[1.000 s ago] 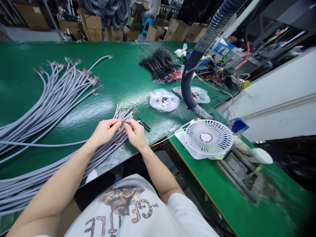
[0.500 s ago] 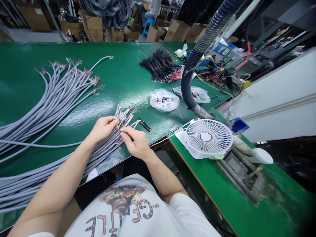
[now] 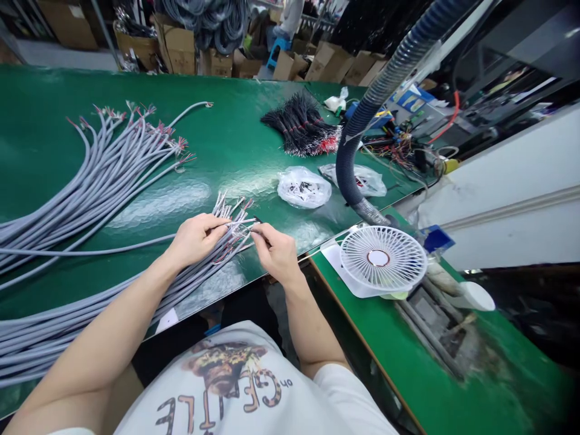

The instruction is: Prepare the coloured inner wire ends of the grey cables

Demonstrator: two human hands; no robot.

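My left hand pinches a grey cable near its end, above the front bundle of grey cables with stripped ends. Just to its right, my right hand has its thumb and fingers pressed together at the thin wires coming from that cable end. Part of a small black tool shows behind my right fingertips. At the left lies another bundle of grey cables, its red and white wire ends fanned out.
Beyond my hands are a clear plastic bag of small parts and a bunch of black wires. A ribbed hose hangs at the right above a white fan. Cardboard boxes and a seated person are behind.
My hands have moved apart, the right one further right. A cable end with thin wires now spans the space between them. The black tool is mostly covered by my right hand.
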